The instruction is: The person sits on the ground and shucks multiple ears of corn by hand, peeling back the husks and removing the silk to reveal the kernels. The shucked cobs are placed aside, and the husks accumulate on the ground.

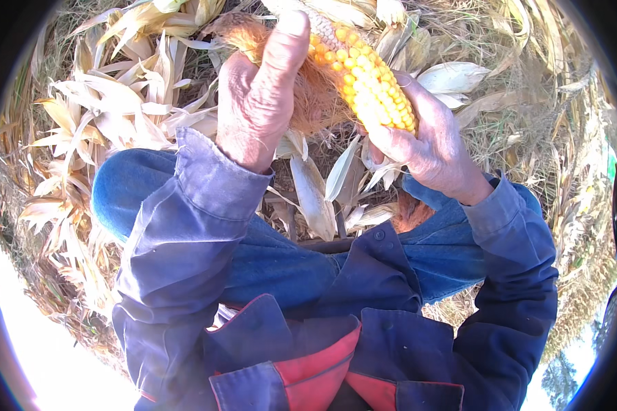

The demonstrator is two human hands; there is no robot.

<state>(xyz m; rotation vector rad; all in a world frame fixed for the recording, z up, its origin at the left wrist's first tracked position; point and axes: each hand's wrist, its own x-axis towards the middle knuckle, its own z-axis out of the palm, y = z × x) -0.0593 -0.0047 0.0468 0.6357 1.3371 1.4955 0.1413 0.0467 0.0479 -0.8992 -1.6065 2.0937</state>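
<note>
A bare, partly kernelled ear of corn (373, 85) slants across the upper middle, with yellow kernels on its lower right part and a pale, kernel-free stretch towards its upper left. My right hand (427, 136) is closed around the lower right end, the thumb on the kernels. At the left of the ear, my left hand (262, 92) has its thumb raised and its fingers curled into reddish-brown corn silk (313, 100). The silk hangs between the two hands beneath the ear. What the left fingers hold is partly hidden behind the hand.
Dry corn husks (128, 103) lie heaped on the grass at the left. More loose husks (313, 198) lie between my bent legs in blue trousers (283, 267), near a dark bar (329, 245). A pale husk (452, 78) rests at the upper right among dry grass and stalks.
</note>
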